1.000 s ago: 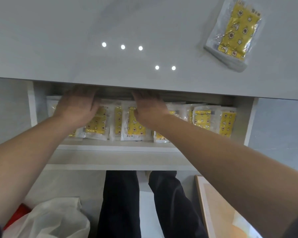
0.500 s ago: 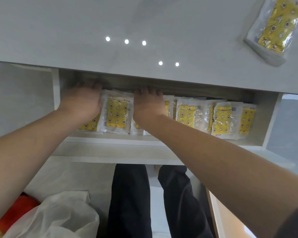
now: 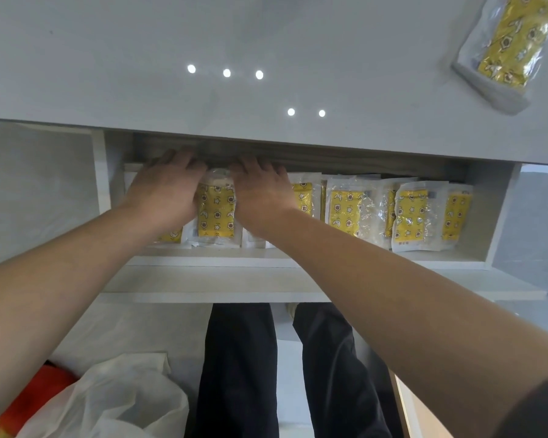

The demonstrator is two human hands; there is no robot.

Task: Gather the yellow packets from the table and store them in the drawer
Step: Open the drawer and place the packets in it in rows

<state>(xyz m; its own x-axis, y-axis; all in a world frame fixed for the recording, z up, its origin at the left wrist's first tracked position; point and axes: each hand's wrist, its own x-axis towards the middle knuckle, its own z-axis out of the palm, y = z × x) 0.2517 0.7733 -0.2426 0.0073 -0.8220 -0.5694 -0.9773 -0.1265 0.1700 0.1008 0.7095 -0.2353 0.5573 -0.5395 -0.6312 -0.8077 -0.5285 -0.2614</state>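
The white drawer (image 3: 203, 263) is pulled out under the grey table (image 3: 266, 42). Several yellow packets in clear wrappers stand in a row inside it, such as one (image 3: 345, 210) right of centre and another (image 3: 410, 219) further right. My left hand (image 3: 165, 188) and my right hand (image 3: 260, 191) lie palm-down on the packets at the drawer's left half, fingers stretched toward the back. One yellow packet (image 3: 216, 213) shows between the two hands, touched on both sides. Another yellow packet (image 3: 513, 42) lies on the table at the far right.
The table's front edge overhangs the back of the drawer and hides my fingertips. On the floor at the lower left lie a white plastic bag (image 3: 108, 399) and something red (image 3: 35, 396). Dark trousers (image 3: 241, 358) stand below the drawer; a wooden board (image 3: 424, 415) is at the lower right.
My hands have drawn closer together over the left packets, leaving one packet visible between them. My view has shifted, so the table packet sits further right.
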